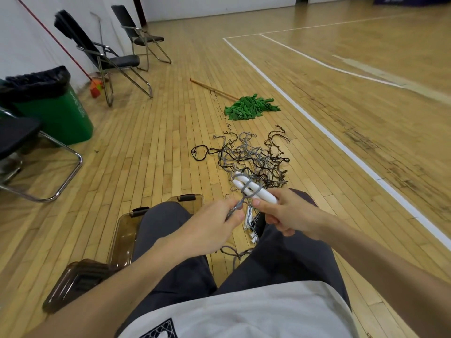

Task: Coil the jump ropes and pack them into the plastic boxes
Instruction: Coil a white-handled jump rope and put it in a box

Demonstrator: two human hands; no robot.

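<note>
My right hand [289, 213] grips a pair of white jump rope handles [253, 190] held together above my knees. A grey cord [245, 189] is looped around those handles, and my left hand [214, 225] pinches its free end just to their left. A tangled heap of grey and black jump ropes [253, 157] lies on the wooden floor ahead. More white handles [251, 230] hang between my legs. Brown see-through plastic boxes [122, 237] sit on the floor at my left leg, partly hidden by it, with a brown lid [75, 281] nearer me.
A green mop [249, 107] with a wooden stick lies beyond the ropes. Folding chairs [107, 54] stand at the left wall, with a green bin [53, 106] lined in black and a red broom beside them. Another chair's frame [61, 172] is at the far left.
</note>
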